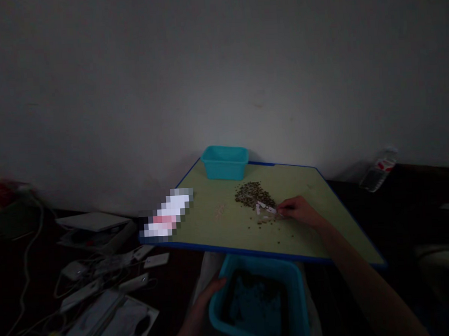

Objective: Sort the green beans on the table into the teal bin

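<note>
My right hand (296, 209) is over the board, its fingers pinched on the end of a whitish strip with dark marks (266, 207). A clear film-like part seems to hang below the strip, too dim to make out. The strip touches the near edge of a pile of small brown seed-like grains (252, 192). Loose grains lie scattered in front of it. My left hand (212, 293) grips the left rim of a turquoise plastic basin (299, 294) below the board's near edge. Dark grains line part of the basin's bottom.
The pale tabletop (197, 229) has a blue edge. Another turquoise basin (226, 164) stands at its back by the wall. Small pale bits (220, 212) lie left of the pile. A pixelated bright screen (170, 213) is at left. Cables and power strips (80, 293) clutter the floor; a bottle (380, 172) leans right.
</note>
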`<state>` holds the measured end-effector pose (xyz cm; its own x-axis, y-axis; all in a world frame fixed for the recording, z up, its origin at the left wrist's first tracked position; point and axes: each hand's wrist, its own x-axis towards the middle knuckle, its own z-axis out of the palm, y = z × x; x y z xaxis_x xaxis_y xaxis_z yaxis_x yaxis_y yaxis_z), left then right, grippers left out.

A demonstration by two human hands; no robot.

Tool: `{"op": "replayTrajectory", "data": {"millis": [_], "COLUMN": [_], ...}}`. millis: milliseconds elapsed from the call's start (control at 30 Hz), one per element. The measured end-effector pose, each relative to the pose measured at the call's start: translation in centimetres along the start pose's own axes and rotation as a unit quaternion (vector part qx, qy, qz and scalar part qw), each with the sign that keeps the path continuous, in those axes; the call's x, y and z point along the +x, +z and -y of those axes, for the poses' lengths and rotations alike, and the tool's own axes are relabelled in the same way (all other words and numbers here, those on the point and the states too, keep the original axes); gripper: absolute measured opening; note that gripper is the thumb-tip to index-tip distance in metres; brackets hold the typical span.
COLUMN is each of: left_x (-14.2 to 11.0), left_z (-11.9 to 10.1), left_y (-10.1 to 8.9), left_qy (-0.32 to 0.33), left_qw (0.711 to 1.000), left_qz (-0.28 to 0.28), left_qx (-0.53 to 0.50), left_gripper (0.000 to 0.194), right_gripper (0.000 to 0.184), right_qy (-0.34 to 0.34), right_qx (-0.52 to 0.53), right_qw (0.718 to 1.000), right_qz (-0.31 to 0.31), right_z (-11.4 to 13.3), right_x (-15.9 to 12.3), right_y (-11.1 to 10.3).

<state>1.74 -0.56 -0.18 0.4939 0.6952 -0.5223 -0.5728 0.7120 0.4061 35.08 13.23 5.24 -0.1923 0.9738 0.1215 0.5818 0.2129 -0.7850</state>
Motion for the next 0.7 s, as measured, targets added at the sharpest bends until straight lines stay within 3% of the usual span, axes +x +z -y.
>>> {"op": "replayTrajectory", "data": {"millis": [267,467,700], "left_x": [-0.3,-0.7,-0.9], "left_z": [-0.1,-0.6,-0.4], "left_y": [0.2,0.2,0.7], "left_qy": [-0.006,-0.048,-0.034], "left_qw": [1.0,0.999,0.999], "left_qz": [0.004,-0.007,0.006], "left_qx": [0.009,0.0,-0.004], "left_gripper": [0.072,0.074,0.07], "right_gripper": [0.029,0.027,0.027], "right_qy": [0.026,0.052,0.063], "right_qx": [-0.033,-0.079,-0.116], "right_qw": [0.998,0.991,0.98], "right_qz": [-0.048,-0.098,-0.147], "right_z": [0.4,-0.8,-1.0], "right_x": [-0.4,-3.2,-5.1], "right_y": [-1.2,-2.7,-2.1]}}
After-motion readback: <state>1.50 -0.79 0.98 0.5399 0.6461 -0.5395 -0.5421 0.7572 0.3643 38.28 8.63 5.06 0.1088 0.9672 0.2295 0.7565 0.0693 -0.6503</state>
